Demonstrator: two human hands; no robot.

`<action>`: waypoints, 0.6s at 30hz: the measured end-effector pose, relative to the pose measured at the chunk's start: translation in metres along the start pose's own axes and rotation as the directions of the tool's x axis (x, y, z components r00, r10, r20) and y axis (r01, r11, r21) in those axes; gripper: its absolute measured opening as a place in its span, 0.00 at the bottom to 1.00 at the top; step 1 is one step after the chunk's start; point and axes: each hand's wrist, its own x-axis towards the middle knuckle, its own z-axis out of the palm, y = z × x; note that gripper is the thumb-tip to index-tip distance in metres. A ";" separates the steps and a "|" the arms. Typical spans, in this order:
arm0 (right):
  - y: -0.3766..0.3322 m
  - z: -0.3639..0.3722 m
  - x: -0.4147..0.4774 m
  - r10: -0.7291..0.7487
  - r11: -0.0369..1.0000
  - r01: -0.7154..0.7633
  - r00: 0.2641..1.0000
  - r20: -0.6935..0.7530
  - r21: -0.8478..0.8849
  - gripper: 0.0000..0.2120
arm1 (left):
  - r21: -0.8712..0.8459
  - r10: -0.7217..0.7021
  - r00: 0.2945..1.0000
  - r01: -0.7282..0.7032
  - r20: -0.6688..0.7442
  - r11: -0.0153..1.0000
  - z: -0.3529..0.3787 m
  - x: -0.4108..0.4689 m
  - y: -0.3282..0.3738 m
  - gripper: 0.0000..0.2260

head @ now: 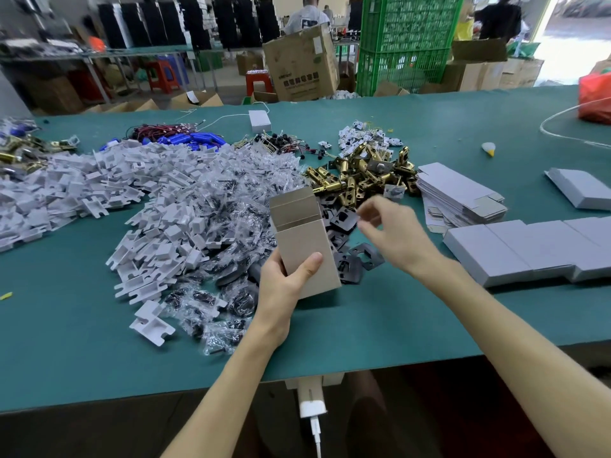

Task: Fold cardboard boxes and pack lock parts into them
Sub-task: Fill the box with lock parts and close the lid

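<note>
My left hand grips an upright, folded cardboard box near its bottom, thumb across the front; the top flaps stand open. To the right of the box, my right hand hovers over black metal lock plates, blurred by motion, fingers loosely curled; whether it holds anything is unclear. Brass latch bolts lie in a heap just behind. White plastic inserts and clear bags of small parts cover the left of the green table.
A stack of flat unfolded boxes and closed grey boxes lie to the right. Blue batteries, wires and white connectors sit farther back. A red bag stands at the far right. A charger hangs under the table's front edge.
</note>
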 end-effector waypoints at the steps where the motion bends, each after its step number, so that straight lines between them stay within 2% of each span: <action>1: 0.007 0.008 -0.003 0.026 0.999 -0.025 0.999 0.036 -0.030 0.07 | -0.012 -0.005 1.000 0.005 -0.007 1.000 0.000 0.000 0.000 0.22; 5: 0.025 0.032 -0.010 0.084 0.991 -0.073 0.991 0.101 -0.114 0.09 | 0.005 -0.002 1.000 0.002 0.006 1.000 0.001 -0.001 0.000 0.22; 10: 0.024 0.048 -0.008 0.047 0.987 -0.048 0.999 -0.005 -0.156 0.10 | 0.022 -0.004 1.000 0.003 0.026 1.000 0.002 -0.001 0.001 0.22; 13: 0.011 0.053 0.001 -0.043 0.994 0.043 0.999 -0.005 -0.096 0.13 | 0.038 0.001 1.000 -0.002 0.027 0.999 0.003 -0.002 0.000 0.21; 18: -0.015 0.074 0.020 -0.224 0.972 0.212 0.967 0.124 0.097 0.17 | -0.004 0.063 0.997 -0.063 -0.043 0.998 0.001 -0.003 0.002 0.19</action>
